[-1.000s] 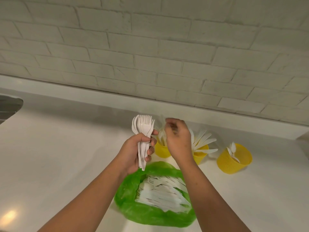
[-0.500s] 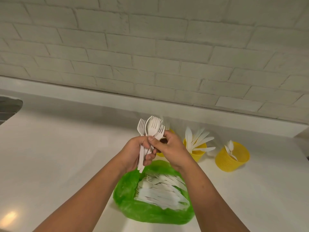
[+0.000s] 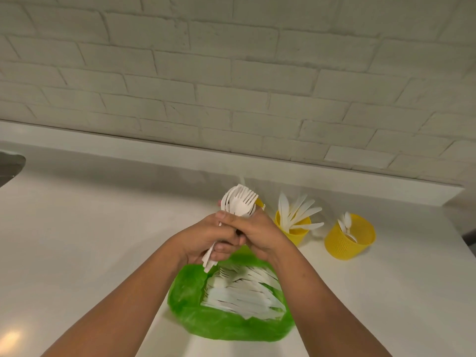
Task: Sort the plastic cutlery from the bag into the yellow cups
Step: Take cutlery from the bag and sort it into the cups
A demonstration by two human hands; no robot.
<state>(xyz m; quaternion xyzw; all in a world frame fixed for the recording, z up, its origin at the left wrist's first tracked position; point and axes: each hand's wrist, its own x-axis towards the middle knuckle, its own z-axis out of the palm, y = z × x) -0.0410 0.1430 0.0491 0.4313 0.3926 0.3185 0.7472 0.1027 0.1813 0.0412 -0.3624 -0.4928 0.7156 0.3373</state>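
A bundle of white plastic forks point(image 3: 240, 202) stands tines-up above the green bag point(image 3: 190, 302). My left hand point(image 3: 206, 238) grips the bundle by its handles. My right hand point(image 3: 260, 234) closes around the same bundle from the right, fingers curled against it. The bag lies open on the counter with several white cutlery pieces point(image 3: 242, 292) inside. Behind my hands, a yellow cup point(image 3: 258, 202) is mostly hidden. A second yellow cup point(image 3: 296, 234) holds several knives. A third yellow cup point(image 3: 350, 240) at the right holds a few spoons.
The white counter point(image 3: 90, 240) runs to a raised ledge below a white brick wall point(image 3: 231, 86). A sink edge point(image 3: 10, 166) shows at the far left. The counter's right end drops off past the third cup.
My right hand came back from the cups to the fork bundle and now clasps it together with my left hand. The splayed forks have been gathered into one tight stack.
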